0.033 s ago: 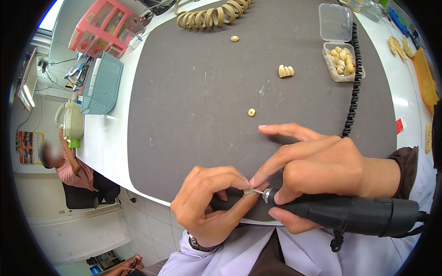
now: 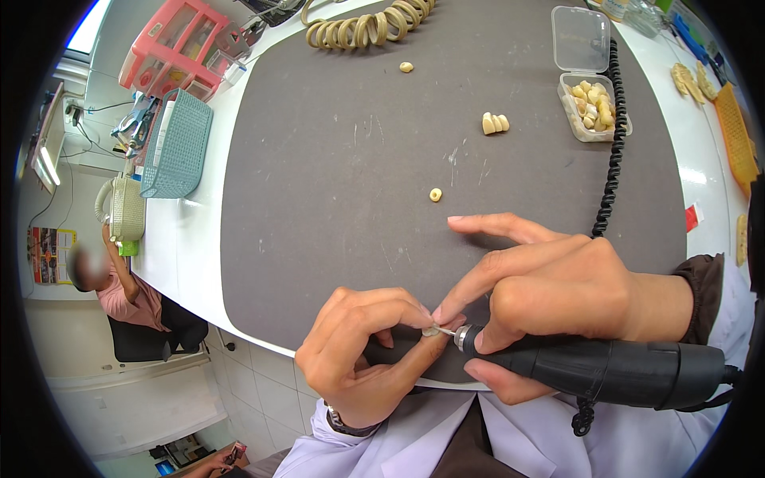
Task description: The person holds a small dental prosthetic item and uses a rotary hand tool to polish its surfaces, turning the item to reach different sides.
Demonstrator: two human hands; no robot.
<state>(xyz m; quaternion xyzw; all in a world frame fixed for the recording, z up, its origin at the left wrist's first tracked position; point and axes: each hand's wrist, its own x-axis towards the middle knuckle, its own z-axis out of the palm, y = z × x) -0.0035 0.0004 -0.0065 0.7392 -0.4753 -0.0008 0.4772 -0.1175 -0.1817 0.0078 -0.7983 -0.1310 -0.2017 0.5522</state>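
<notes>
Close to the mat's near edge, my left hand (image 2: 362, 342) pinches a small pale dental crown (image 2: 429, 331) between thumb and fingertips, which hide most of it. My right hand (image 2: 566, 299) grips a black rotary handpiece (image 2: 621, 373) like a pen, its index finger reaching to the left hand's fingertips and another finger stretched out over the mat. The handpiece's thin metal bur (image 2: 446, 331) points left and meets the crown; whether it spins cannot be seen. Farther off lie a single crown with a hole (image 2: 435, 194), a joined row of crowns (image 2: 495, 123) and another crown (image 2: 406, 68).
A lidded clear box (image 2: 575, 127) of crowns stands open at the far right, beside a black coiled cord (image 2: 612, 159). A beige coiled hose (image 2: 358, 33) lies at the back. On the left are a blue basket (image 2: 185, 147) and pink drawers (image 2: 171, 48). A seated person (image 2: 131, 295) is beyond.
</notes>
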